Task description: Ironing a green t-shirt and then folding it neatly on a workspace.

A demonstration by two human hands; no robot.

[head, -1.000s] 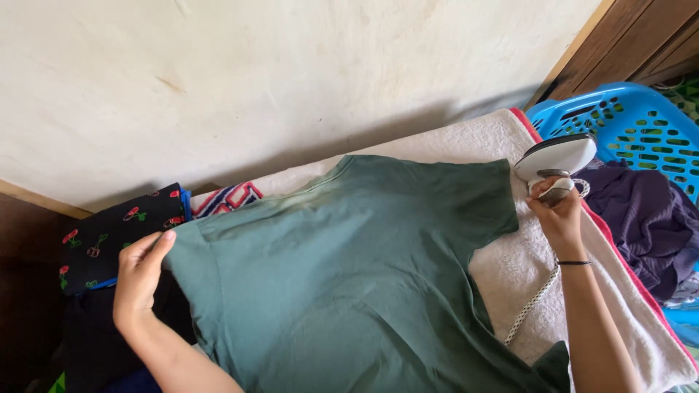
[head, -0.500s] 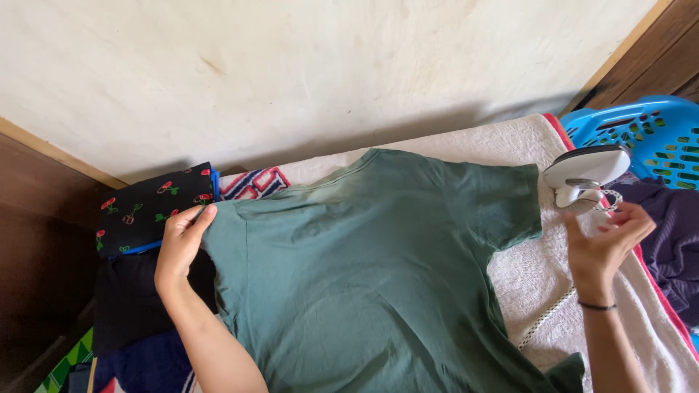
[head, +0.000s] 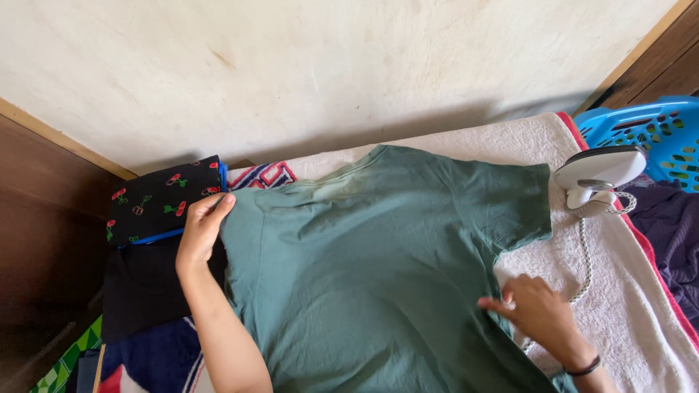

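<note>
Carefully now, we have the green T-shirt (head: 378, 269) spread flat across the white towel (head: 626, 320) that pads the surface, collar toward twelve o'clock and hem running off the bottom edge toward six. Our left hand (head: 200, 233) sits at nine o'clock of the shirt, fingers pinched on the edge of the left sleeve, holding the cloth where it meets the folded black garment with red cherries (head: 164, 200). Our right hand (head: 535, 313) lies at four o'clock, fingers loosely spread and pressing on the side seam below the right sleeve; it grips nothing, as far as we can judge, since the fingertips are partly tucked against the fabric.

To smooth the shirt well, we should pull gently outward with the left hand while the right sweeps along the seam, so the wrinkles across the chest run out toward the edges rather than bunching. Both sleeves ought to lie flat and symmetric.

At two o'clock the white iron (head: 601, 178) stands near the right sleeve, not touching it, and its braided cord (head: 585, 262) trails down just beside our right hand; we would keep that cord off the cloth. A blue laundry basket (head: 648, 135) sits beyond the iron, with dark purple clothes (head: 673, 233) beside it.
</note>
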